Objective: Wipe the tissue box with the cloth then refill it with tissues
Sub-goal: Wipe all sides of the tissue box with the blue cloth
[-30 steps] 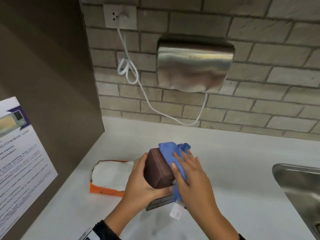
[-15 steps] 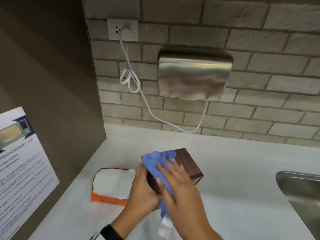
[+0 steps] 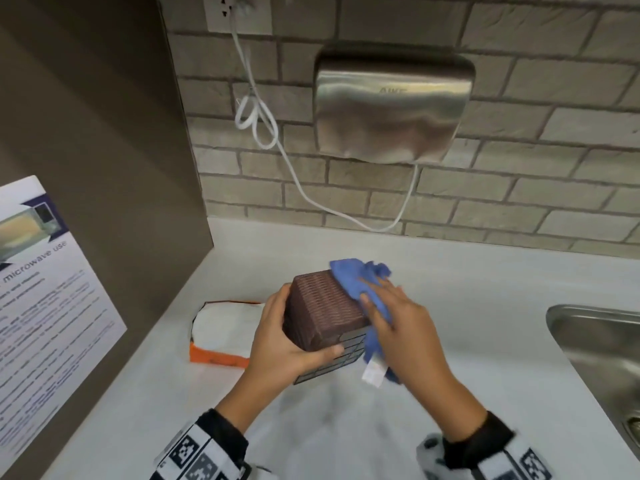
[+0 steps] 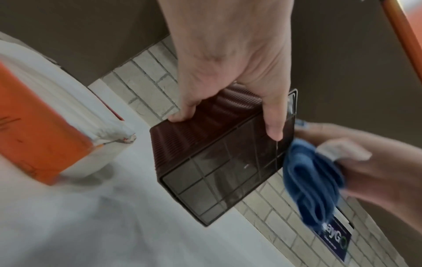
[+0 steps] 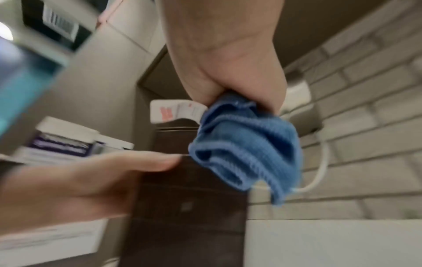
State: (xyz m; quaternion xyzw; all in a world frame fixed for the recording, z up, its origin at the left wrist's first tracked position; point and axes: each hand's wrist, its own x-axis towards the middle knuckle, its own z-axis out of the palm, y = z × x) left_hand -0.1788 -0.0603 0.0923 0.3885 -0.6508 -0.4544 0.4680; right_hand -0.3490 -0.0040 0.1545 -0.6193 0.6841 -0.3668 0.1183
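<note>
A dark brown ribbed tissue box is held tilted above the white counter, its gridded underside facing down toward me. My left hand grips its left side, thumb across the lower edge. My right hand holds a bunched blue cloth against the box's right face; the cloth hangs from its fingers, a white label dangling below. An opened orange pack of white tissues lies on the counter to the left.
A steel hand dryer with a white cord hangs on the brick wall behind. A steel sink sits at the right. A brown side panel with a microwave notice closes the left. The white counter spreads between.
The box has been turned in my left hand, and the cloth has swept from its left side over to its right face. The head view has tilted down a little.
</note>
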